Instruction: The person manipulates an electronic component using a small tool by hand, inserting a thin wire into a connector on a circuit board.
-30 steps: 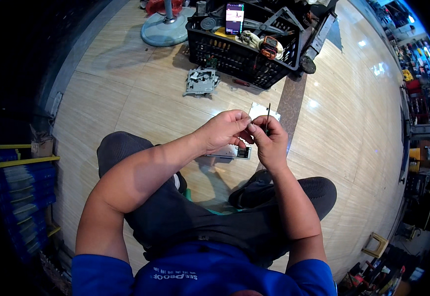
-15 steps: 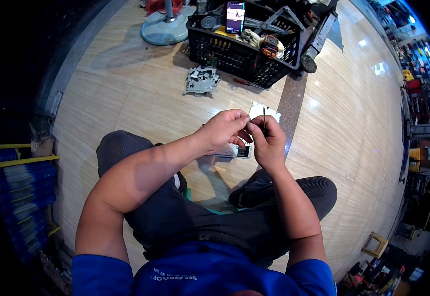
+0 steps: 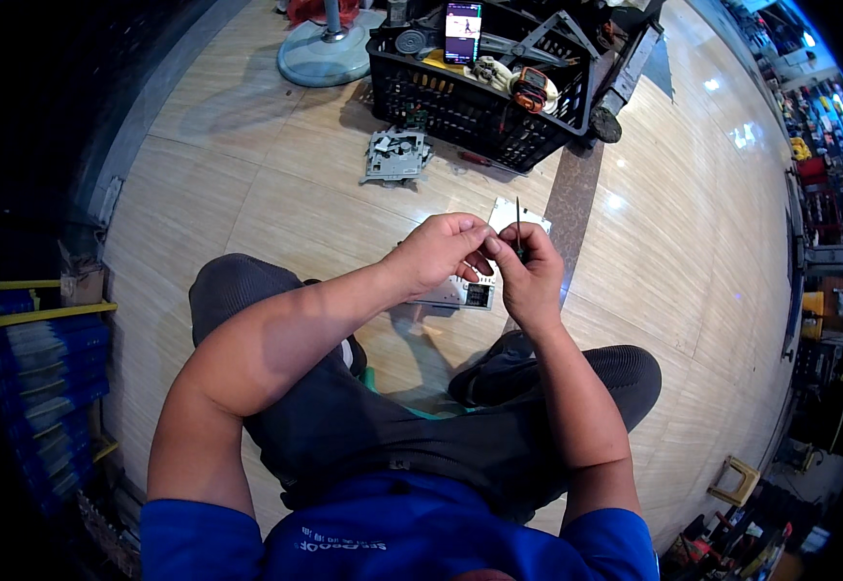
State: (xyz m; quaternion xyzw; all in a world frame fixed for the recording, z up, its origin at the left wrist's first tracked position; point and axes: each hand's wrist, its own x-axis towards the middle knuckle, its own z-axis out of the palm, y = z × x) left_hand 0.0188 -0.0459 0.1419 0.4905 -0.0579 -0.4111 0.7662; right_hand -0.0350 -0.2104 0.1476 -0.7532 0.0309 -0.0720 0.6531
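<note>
Two hands meet: the left hand point(image 3: 439, 256) curls, whether pinching anything I cannot tell; the right hand point(image 3: 532, 279) holds a slim tool point(image 3: 518, 218), its shaft now slightly further left, so fine fingertip work seems ongoing. Below, partly hidden, a silver metal unit point(image 3: 449, 293) lies on the floor point(image 3: 296, 194).

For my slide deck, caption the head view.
Left hand and right hand close together over a silvery metal casing, an apparent screwdriver in the right.

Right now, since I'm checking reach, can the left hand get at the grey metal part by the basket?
Probably yes, stretching forward: only floor shows between the left hand and the grey metal part.
</note>
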